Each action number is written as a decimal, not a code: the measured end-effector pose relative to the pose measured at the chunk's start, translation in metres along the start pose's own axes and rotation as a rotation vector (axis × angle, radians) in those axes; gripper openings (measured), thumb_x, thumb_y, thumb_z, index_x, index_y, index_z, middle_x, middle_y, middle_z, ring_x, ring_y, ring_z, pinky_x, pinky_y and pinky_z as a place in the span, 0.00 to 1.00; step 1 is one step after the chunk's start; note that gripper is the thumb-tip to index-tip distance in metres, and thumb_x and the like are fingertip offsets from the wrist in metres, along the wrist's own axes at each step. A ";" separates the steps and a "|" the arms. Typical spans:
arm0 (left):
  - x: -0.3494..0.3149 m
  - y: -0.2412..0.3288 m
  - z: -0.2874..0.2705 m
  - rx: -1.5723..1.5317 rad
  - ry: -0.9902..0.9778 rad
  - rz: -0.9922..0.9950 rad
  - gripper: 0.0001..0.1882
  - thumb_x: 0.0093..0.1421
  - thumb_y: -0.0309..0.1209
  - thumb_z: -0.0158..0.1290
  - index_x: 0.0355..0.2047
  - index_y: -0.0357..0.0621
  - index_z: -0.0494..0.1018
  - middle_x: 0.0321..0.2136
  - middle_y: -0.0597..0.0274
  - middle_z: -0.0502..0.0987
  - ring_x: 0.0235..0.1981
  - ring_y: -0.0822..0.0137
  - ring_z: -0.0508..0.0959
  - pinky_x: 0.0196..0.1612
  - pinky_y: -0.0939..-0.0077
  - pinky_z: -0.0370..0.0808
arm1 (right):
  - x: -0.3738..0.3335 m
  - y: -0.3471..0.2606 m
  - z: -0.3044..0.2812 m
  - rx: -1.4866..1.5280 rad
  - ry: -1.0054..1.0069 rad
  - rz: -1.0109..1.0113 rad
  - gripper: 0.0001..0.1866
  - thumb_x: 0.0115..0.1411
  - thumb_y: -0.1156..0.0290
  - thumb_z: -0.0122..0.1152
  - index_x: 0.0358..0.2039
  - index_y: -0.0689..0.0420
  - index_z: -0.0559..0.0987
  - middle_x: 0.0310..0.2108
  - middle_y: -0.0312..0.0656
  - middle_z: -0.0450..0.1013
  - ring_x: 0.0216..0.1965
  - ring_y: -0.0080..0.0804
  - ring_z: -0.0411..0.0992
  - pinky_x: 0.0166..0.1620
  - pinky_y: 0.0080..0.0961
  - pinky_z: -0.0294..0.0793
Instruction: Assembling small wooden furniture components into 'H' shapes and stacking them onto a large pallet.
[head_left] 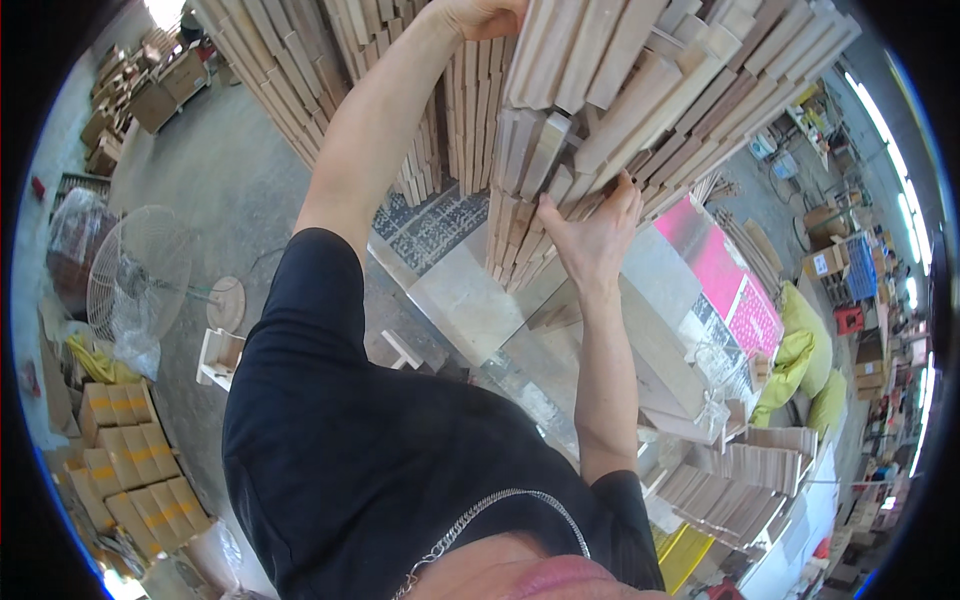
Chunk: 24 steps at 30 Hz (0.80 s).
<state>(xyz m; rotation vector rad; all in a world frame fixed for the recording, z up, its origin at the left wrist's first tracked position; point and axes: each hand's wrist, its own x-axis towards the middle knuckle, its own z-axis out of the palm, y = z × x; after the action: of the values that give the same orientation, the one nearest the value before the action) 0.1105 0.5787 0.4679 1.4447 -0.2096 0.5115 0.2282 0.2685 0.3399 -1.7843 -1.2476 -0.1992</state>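
Note:
A tall stack of pale wooden strips (590,60) stands in front of me, its layers uneven, with some ends jutting out. My left hand (485,16) reaches up to the left side of this stack near the top edge of the picture. Its fingers are partly cut off, so their grip is hidden. Lower down, my right hand (597,232) is against the near face of the stack. The thumb and fingers are on either side of some strip ends, with the fingertips hooked at a gap between pieces.
More strip stacks (285,70) rise at the far left. Below are boards (470,305) and a pink sheet (715,260). A standing fan (140,265) and cartons (135,455) are on the left. Yellow-green sacks (805,335) and piled wood pieces (730,485) lie to the right.

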 end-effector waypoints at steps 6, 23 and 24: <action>0.000 -0.001 -0.003 -0.036 -0.030 0.057 0.36 0.50 0.23 0.62 0.62 0.32 0.69 0.52 0.56 0.80 0.52 0.63 0.81 0.57 0.68 0.78 | -0.002 0.004 0.001 0.028 -0.026 -0.020 0.52 0.42 0.57 0.79 0.59 0.78 0.64 0.51 0.60 0.66 0.56 0.55 0.66 0.60 0.44 0.68; -0.016 -0.041 0.046 -0.223 0.119 0.079 0.31 0.63 0.36 0.54 0.66 0.41 0.68 0.60 0.53 0.76 0.62 0.56 0.75 0.68 0.55 0.67 | 0.002 0.004 -0.002 -0.010 -0.029 0.035 0.51 0.41 0.57 0.80 0.59 0.76 0.65 0.47 0.58 0.68 0.52 0.55 0.67 0.57 0.44 0.69; -0.013 -0.044 0.052 -0.187 0.213 0.092 0.32 0.63 0.37 0.54 0.67 0.41 0.67 0.60 0.52 0.76 0.63 0.56 0.74 0.69 0.54 0.66 | 0.004 0.006 -0.002 -0.012 -0.022 0.043 0.51 0.41 0.57 0.80 0.59 0.76 0.65 0.47 0.58 0.68 0.52 0.55 0.67 0.57 0.44 0.69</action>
<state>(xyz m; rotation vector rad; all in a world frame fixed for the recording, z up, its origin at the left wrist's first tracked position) 0.1274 0.5235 0.4297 1.1936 -0.1504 0.6986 0.2353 0.2692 0.3395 -1.8265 -1.2242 -0.1632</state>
